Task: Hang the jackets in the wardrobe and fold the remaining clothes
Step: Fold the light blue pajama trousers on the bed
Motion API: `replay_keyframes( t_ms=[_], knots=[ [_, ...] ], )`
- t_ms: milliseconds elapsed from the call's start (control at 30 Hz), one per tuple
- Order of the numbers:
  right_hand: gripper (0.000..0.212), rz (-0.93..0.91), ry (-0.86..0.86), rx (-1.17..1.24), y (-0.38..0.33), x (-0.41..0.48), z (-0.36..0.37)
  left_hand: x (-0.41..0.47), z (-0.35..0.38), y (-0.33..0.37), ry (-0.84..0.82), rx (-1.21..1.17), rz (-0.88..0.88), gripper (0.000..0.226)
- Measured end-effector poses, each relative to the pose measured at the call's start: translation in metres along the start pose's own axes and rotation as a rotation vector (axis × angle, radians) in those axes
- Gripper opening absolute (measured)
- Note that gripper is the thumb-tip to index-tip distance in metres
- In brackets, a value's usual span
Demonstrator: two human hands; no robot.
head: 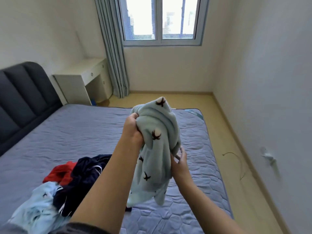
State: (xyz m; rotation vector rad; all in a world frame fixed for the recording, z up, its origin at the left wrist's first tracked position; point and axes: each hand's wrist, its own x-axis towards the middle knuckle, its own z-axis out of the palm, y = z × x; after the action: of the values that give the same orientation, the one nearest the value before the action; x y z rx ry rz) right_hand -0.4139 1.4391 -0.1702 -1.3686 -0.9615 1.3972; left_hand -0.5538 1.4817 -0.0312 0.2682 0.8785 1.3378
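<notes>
Fingers (134, 116) around soft, bunched fleece (157, 146)

Both arms were bare and reached forward, pretty much right in front of the camera. The left hand (133, 130) was the higher, farther one, with its fingers curled tight into a bunch of the pale blue fleece garment (157, 141) near its top. The right hand (179, 162) sat lower and nearer, just right of the cloth, back of the hand facing the camera, fingers pinching a fold at the garment's side. The forearms angled in toward each other, left from the near left, right from the near right.
</notes>
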Motion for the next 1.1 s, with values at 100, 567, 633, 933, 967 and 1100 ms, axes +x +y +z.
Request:
replay_keyframes(
  t_ms=[100,567,633,933,967,1100],
  knots=[
    [0.061,0.418,-0.193,0.059,-0.011,-0.002,-0.008,-0.006,0.012,0.01,-0.053,-0.092,0.004,0.034],
    [0.016,-0.132,-0.213,0.638,-0.119,0.032,-0.047,0.027,-0.013,-0.018,-0.013,0.323,0.023,0.025],
    [0.023,-0.211,-0.238,0.595,-0.142,0.036,-0.045,0.028,-0.013,-0.029,0.046,0.642,0.107,0.037],
    [0.023,-0.36,-0.258,0.017,-0.158,0.032,-0.016,0.027,0.005,-0.054,-0.199,1.059,0.355,0.057],
    [0.022,-0.392,-0.278,-0.041,-0.163,0.029,-0.016,0.029,0.009,-0.054,-0.138,1.061,0.391,0.056],
    [0.031,-0.491,-0.348,-0.244,-0.181,0.021,-0.018,0.032,0.025,-0.045,-0.025,1.062,0.59,0.012]
  ],
)
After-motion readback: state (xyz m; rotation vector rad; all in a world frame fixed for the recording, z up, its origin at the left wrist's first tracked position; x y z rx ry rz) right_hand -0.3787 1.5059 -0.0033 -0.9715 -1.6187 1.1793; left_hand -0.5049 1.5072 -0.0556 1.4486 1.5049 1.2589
